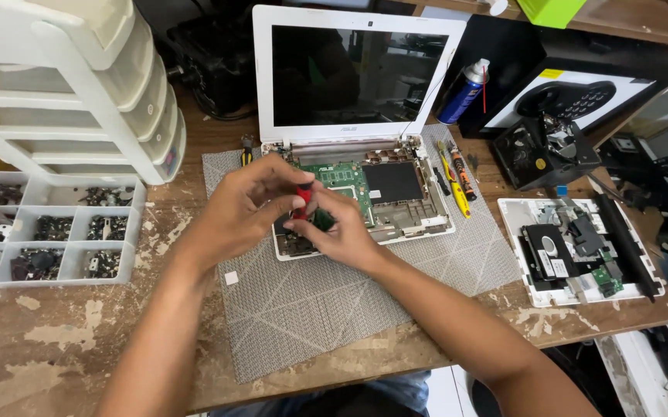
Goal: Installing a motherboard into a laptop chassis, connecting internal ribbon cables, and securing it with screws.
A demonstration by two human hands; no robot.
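white laptop (365, 166) with its keyboard deck off, green board showing, sits on a grey mat (311, 301) on the wooden surface (56, 324), screen upright at the far side | red-handled screwdriver (303, 202) stands roughly upright over the open base | left hand (245, 208) fingers curled, pinching the handle | right hand (334, 228) curled, pinching lower down, tip hidden

electronics repair workshop: scarred wooden bench (56, 340), opened laptop (365, 193) on grey mat (311, 301), parts tray (48, 232), drawer unit (79, 85), screwdrivers (457, 181), spray can (464, 93).
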